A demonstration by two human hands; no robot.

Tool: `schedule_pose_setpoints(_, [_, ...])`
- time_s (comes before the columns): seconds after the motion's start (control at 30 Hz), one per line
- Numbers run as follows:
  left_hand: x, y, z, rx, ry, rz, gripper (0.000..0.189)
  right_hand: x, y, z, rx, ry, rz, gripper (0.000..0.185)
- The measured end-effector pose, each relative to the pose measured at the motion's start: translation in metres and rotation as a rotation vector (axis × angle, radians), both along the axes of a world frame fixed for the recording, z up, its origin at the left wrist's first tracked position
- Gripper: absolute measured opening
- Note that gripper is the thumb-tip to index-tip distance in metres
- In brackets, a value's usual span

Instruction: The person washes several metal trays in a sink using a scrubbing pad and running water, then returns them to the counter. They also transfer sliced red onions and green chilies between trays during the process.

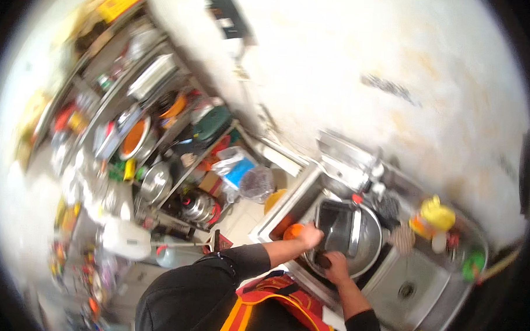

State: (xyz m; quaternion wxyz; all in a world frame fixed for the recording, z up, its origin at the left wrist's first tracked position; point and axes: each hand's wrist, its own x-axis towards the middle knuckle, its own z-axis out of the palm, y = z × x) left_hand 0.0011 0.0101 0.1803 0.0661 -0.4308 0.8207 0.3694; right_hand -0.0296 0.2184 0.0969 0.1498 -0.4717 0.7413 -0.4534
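Observation:
A large round metal basin (370, 245) sits in the left sink compartment (276, 214), and a rectangular metal pan (354, 234) stands tilted inside it. My left hand (310, 236) is closed at the pan's near left corner, gripping its edge. Lower in the basin, my right hand (337, 265) has its fingers on a dark, roundish thing (323, 260), perhaps a scrubber; blur hides its details. Beside my left wrist, an orange round object (293, 231) shows at the sink's left side.
To the right lies a second sink compartment (418, 280) with a drain. Along the back ledge stand a yellow-and-orange bottle (425, 223), a dark mesh scrubber (386, 207) and a green item (474, 264). A crowded metal shelf (176, 184) rises at left, with a thermos-like steel vessel (200, 209) low down.

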Motion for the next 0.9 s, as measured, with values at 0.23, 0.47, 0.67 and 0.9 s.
schedule_pose_setpoints(0.23, [0.023, -0.008, 0.002, 0.422, 0.217, 0.229, 0.036, -0.047, 0.062, 0.011, 0.332, 0.208, -0.015, 0.038])
schedule_pose_setpoints(0.47, [0.011, -0.019, -0.025, 0.543, 0.289, 0.288, 0.026, 0.010, 0.003, 0.070, 0.028, 0.156, 0.067, 0.032])
schedule_pose_setpoints(0.67, [0.025, -0.043, 0.052, 0.951, 0.246, 0.413, 0.009, -0.042, 0.071, 0.052, 0.420, 0.453, -0.101, 0.009])
schedule_pose_setpoints(0.9, [0.006, -0.080, 0.051, 1.341, 0.028, 0.197, 0.058, -0.036, 0.122, 0.039, 0.197, 0.521, -0.119, 0.012])
